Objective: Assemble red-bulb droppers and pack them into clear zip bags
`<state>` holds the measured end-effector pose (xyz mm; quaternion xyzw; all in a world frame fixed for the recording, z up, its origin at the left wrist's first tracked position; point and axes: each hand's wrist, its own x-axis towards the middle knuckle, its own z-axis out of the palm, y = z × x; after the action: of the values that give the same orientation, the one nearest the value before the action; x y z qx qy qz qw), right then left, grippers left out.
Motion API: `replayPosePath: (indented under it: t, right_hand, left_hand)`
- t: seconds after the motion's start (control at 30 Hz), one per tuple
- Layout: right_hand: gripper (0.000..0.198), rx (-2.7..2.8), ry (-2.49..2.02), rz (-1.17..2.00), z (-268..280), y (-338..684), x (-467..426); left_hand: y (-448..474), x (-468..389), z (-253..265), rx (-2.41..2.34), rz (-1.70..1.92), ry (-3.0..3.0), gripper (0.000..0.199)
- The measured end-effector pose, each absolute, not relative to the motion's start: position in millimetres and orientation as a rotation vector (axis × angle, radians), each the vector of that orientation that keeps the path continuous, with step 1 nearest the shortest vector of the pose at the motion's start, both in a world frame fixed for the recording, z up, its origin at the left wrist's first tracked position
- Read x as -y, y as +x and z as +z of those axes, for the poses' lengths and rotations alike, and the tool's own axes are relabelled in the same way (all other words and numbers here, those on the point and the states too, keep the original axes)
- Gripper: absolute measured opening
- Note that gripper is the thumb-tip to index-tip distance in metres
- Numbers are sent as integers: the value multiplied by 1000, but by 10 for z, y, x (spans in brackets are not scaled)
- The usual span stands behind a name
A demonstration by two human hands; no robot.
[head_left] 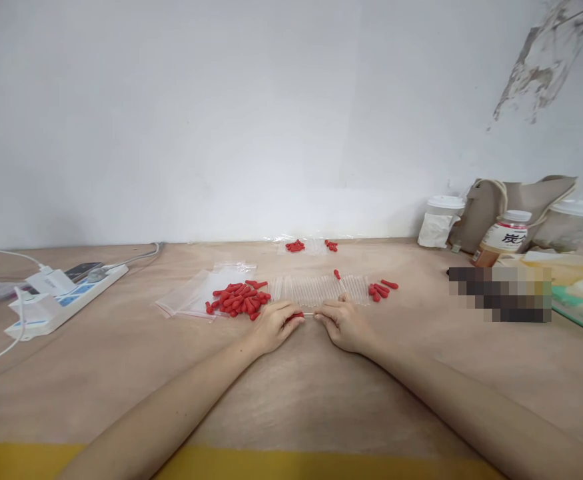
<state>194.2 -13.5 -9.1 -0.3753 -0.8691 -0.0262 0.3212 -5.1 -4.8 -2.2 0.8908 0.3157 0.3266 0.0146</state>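
Observation:
My left hand [274,328] is closed on a red rubber bulb [299,315], of which only a part shows. Pinched in my right hand [345,327] is a thin clear tube [310,315]; its left end meets the bulb. Just beyond both hands, a row of clear tubes [298,291] lies side by side. A tube with a red bulb on its end, a dropper [337,275], points away from me above my right hand; whether the fingers touch it I cannot tell. A pile of red bulbs [235,299] is left of the row, and several more bulbs [378,291] lie right.
Clear zip bags [186,293] lie beside the pile. By the wall is clear packaging with tubes and red bulbs [295,246]. A power strip [51,323] with chargers is at left. At right stand a lidded cup [444,207], a bottle [501,237] and a beige bag [524,197].

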Motion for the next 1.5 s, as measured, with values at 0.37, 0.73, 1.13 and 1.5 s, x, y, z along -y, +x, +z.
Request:
replayPosePath:
  t: [0.37,0.73,1.13,1.5]
  right_hand:
    - [20,2275,-981,-60,-89,1874,152]
    - [22,2331,-960,0,-58,1880,127]
    - [23,2230,-1191,-418,71,2092,94]
    - [27,1602,-1992,28,108,2387,-210]
  left_hand:
    - [-47,43,-17,-919,955,2785,19]
    - [-52,39,22,-906,950,2689,15]
    - [-136,20,4,-1216,1278,2645,31]
    - [-154,58,-4,-1728,1117,2737,23]
